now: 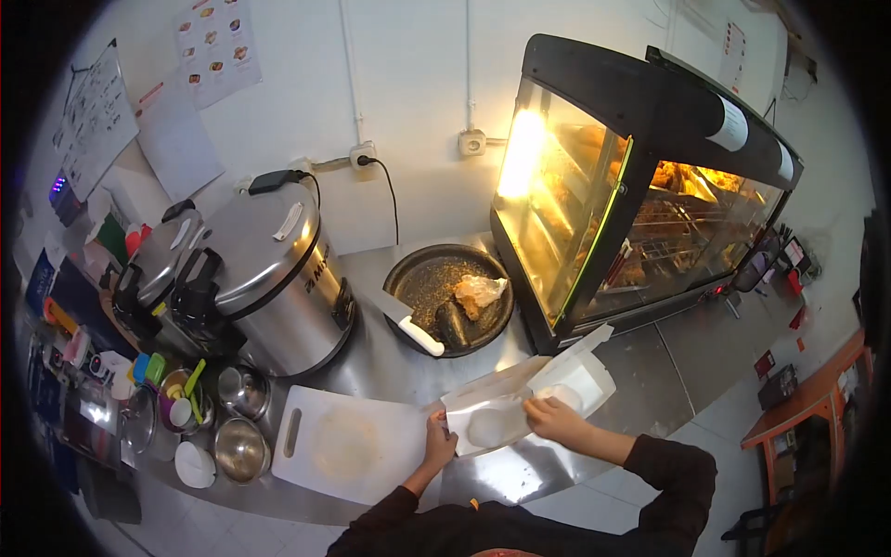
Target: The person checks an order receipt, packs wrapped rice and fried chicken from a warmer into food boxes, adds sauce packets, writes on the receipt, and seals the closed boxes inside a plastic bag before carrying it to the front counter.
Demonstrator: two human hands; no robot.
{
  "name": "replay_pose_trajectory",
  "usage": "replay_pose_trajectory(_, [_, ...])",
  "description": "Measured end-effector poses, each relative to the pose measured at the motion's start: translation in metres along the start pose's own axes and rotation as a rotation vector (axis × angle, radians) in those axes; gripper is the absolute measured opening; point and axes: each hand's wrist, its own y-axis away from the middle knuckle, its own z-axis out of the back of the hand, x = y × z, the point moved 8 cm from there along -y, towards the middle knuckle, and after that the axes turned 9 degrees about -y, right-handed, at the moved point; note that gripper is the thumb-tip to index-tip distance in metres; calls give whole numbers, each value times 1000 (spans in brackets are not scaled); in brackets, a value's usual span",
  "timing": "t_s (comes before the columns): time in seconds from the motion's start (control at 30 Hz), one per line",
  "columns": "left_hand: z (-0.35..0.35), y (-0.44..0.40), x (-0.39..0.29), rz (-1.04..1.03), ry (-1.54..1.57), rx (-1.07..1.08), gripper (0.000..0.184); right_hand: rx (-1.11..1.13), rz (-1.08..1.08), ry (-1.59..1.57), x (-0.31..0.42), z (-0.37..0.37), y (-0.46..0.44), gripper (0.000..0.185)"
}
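Observation:
An opened white paper food box [520,399] lies on the steel counter in front of me. At its left end my left hand [441,440] is closed around the edge, thumb up. My right hand [557,421] is over the middle of the box with its fingers pinched together; what they grip is hidden. Two pale rounded shapes show inside the box, one on each side of the right hand, too washed out to name. Left of the box is a white cutting board [357,444] with a stained middle.
Behind the box stands a dark stone mortar [396,278] holding a pestle [452,325] and a piece of fried chicken [480,295]. A cleaver [418,334] rests across its rim. A lit food warmer [650,121] stands right, large steel cookers [269,269] left, metal bowls [243,450] below them.

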Motion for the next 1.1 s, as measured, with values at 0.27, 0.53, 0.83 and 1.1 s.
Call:
replay_pose_trajectory(0.27, [-54, -18, -13, 254, 172, 192, 59, -29, -170, -392, -87, -101, 53, 26])
replay_pose_trajectory(0.53, [-4, -121, -121, 64, -113, 1239, 36, -63, -508, -820, -97, -91, 75, 30])
replay_pose_trajectory(0.83, [-81, -309, -114, -471, -782, -48, 26, -691, -724, -919, -71, 67, 9, 15])
replay_pose_trajectory(1.1, [40, -232, -193, -413, -73, -89, 16, -886, -620, -729, -142, 57, -87, 13])
